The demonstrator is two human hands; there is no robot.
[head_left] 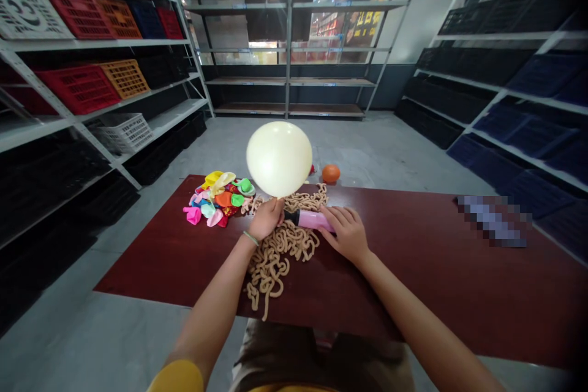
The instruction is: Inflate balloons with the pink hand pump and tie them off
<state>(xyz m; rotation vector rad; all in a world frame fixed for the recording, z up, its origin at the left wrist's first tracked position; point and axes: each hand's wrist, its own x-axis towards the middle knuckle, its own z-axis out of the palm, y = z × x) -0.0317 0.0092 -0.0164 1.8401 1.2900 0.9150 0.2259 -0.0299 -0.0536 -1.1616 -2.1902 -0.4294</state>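
A blown-up pale yellow balloon [278, 158] stands above the dark red table [413, 269]. My left hand [266, 218] is closed around its neck, right at the black nozzle of a pink hand pump [309, 219]. My right hand [346, 233] lies over the pump's other end, fingers curled on it. Under both hands sprawls a tangle of tan cord [275, 251]. A pile of flat balloons in several colours [220, 197] lies just left of my left hand.
An orange balloon [331, 173] sits on the floor beyond the table. A blurred-out object [493, 219] lies at the table's right end. Metal shelves with coloured crates [80, 82] line the left; dark shelves line the right and back.
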